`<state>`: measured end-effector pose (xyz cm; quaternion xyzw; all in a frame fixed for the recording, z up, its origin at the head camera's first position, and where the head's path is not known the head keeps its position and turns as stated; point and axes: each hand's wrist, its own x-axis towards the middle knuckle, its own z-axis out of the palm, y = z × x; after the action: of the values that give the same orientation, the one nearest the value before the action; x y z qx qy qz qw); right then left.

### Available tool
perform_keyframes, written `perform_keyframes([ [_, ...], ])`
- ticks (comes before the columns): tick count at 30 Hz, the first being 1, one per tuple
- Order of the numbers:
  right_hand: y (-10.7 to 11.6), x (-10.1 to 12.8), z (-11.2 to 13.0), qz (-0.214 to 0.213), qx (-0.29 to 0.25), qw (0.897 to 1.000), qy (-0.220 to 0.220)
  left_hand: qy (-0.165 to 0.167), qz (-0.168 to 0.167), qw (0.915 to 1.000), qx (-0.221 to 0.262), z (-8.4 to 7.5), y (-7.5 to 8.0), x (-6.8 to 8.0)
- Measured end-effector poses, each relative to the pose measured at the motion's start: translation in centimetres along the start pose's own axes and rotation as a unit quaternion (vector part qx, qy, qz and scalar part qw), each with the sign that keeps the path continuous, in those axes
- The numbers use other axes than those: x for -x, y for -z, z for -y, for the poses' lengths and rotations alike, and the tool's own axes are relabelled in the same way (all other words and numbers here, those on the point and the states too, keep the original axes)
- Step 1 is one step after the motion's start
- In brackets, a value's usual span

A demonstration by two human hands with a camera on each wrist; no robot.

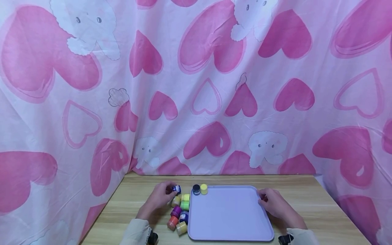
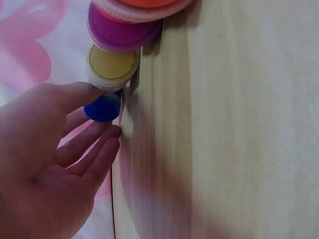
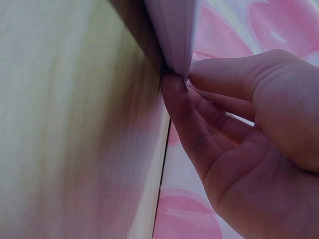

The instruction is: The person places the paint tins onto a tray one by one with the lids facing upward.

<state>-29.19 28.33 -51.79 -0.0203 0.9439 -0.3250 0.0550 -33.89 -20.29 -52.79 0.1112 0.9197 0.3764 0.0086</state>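
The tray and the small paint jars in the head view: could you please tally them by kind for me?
Tray: 1
Small paint jars: 10 (1 held in the left hand, 2 on the tray, 7 on the table beside it)
Total: 11

Ten small paint pots in all: two on the lavender tray [image 1: 229, 217], one black-lidded [image 1: 196, 189] and one yellow-lidded [image 1: 203, 189]; eight beside it on the wooden table [image 1: 321, 211], among them one blue-lidded pot [image 1: 176, 188] held up. One tray. One table. Two hands.
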Motion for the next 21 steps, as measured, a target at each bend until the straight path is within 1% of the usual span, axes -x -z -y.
perform_keyframes([
  [8,0.0,0.0,0.0,0.002,-0.004,1.0,-0.001,-0.002,-0.01,0.9996,0.026,-0.5,0.2,0.1],
  [13,0.0,0.0,-0.1,-0.004,-0.002,1.0,0.005,-0.015,-0.019,0.9992,0.032,-0.7,-0.1,-0.1],
  [18,0.0,0.0,-0.1,-0.008,-0.001,1.0,0.007,-0.007,-0.022,0.9986,0.048,-1.3,-0.2,-0.4],
  [21,0.1,0.0,-0.1,-0.006,0.001,1.0,0.007,-0.009,-0.023,0.9982,0.055,-1.8,-0.3,-0.5],
])
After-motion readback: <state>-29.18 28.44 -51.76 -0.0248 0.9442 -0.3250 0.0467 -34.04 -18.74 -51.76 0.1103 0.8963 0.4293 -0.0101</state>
